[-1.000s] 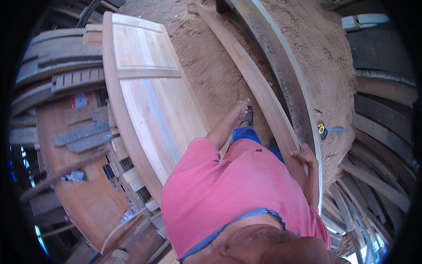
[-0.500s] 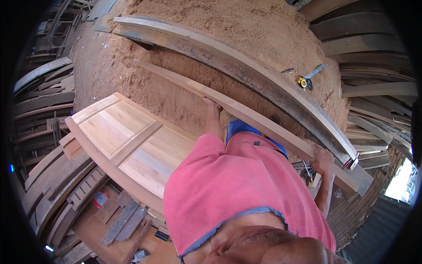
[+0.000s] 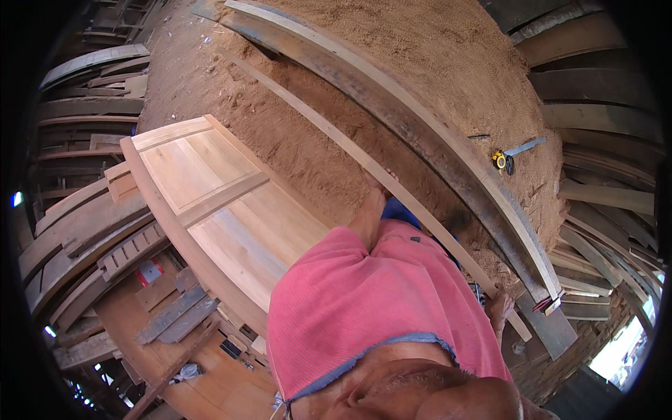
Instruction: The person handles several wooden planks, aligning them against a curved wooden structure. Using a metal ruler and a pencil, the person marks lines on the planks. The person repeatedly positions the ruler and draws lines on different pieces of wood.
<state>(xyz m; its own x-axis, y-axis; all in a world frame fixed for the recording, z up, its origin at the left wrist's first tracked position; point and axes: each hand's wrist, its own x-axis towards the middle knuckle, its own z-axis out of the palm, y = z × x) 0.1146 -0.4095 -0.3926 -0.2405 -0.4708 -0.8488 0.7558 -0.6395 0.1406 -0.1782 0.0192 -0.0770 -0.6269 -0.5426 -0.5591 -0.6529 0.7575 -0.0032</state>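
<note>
Head view only: left fisheye of a side-by-side pair, head-worn, looking steeply down past the shirt (image 3: 392, 301). Shirt closest to lens, lower middle. Coverage: panel (image 3: 227, 196) left of shirt, plank (image 3: 315, 121) ahead, beam (image 3: 421, 131) farther out. Very wide; straight edges bow around shirt, dark round border outermost.
</note>
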